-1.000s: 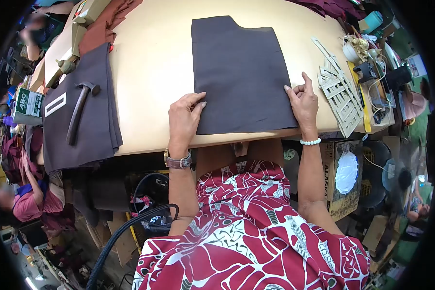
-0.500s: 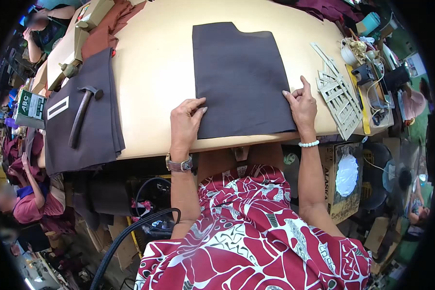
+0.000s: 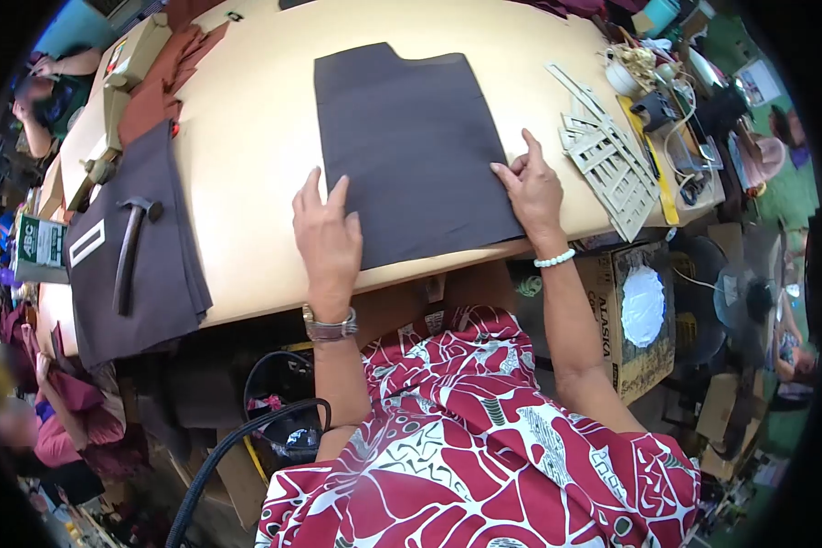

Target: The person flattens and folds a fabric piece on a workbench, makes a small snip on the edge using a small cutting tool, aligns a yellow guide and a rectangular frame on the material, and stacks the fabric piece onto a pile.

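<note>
A dark brown sheet (image 3: 411,146) with a notched top edge lies flat on the pale tabletop (image 3: 247,119). My left hand (image 3: 327,239) is at its lower left edge, fingers spread and pointing away from me, holding nothing. At the lower right edge is my right hand (image 3: 532,192), its thumb by the sheet's border and its index finger stretched out; it is open too. On the left, a hammer (image 3: 131,251) and a white rectangular frame (image 3: 87,243) rest on a stack of dark sheets (image 3: 160,274).
Pale slotted templates (image 3: 616,173) and a yellow ruler (image 3: 653,164) lie on the right, beside a box of tools and cables (image 3: 690,146). Reddish-brown pieces (image 3: 155,100) are at the back left. Two people (image 3: 64,100) (image 3: 78,420) sit on the left.
My left hand has come off its pinch at the sheet's edge and spread its fingers. The whole view has shifted, with the table appearing tilted. My right hand keeps its pose at the sheet's right edge.
</note>
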`<state>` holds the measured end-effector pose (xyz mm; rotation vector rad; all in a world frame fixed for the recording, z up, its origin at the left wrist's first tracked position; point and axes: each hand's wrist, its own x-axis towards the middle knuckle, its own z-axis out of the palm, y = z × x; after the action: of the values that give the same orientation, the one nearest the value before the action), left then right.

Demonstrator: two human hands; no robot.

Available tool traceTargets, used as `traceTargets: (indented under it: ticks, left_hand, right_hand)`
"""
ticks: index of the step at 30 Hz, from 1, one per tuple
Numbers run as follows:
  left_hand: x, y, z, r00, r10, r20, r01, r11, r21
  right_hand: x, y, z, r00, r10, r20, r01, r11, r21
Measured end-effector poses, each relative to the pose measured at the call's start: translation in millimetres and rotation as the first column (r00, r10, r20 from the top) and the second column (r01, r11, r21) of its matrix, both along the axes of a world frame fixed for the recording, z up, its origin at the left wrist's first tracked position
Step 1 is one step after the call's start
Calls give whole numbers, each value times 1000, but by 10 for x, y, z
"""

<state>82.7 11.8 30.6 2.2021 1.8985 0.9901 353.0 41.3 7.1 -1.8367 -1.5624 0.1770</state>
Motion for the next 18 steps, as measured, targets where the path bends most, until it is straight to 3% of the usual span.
traceTargets:
  ticks: [2, 7, 12, 13, 16, 17, 18]
  left_hand:
    - [389, 46, 99, 996, -44, -74, 51, 995, 87]
    - [1317, 169, -148, 928, -373, 14, 370, 924, 98]
    - [1454, 73, -435, 908, -415, -62, 412, 910, -50]
    - [1446, 56, -431, 906, -417, -69, 413, 909, -60]
    - [1440, 34, -370, 903, -420, -87, 410, 905, -114]
    - [1442, 28, -341, 903, -419, -96, 407, 905, -126]
    - [1441, 20, -321, 903, -417, -104, 402, 905, -139]
  right_hand:
    - [11, -7, -5, 1000, 16, 22, -17, 1000, 19]
    - [27, 11, -48, 999, 27, 20, -27, 999, 22]
    - [61, 11, -15, 999, 44, 13, -44, 999, 24]
    - [100, 28, 32, 998, 69, 2, -69, 996, -50]
    - [294, -1, 105, 865, 200, -460, -215, 976, 20]
    - [353, -112, 158, 907, 274, -320, -257, 962, 95]
    - [393, -231, 143, 892, 339, -299, -309, 940, 144]
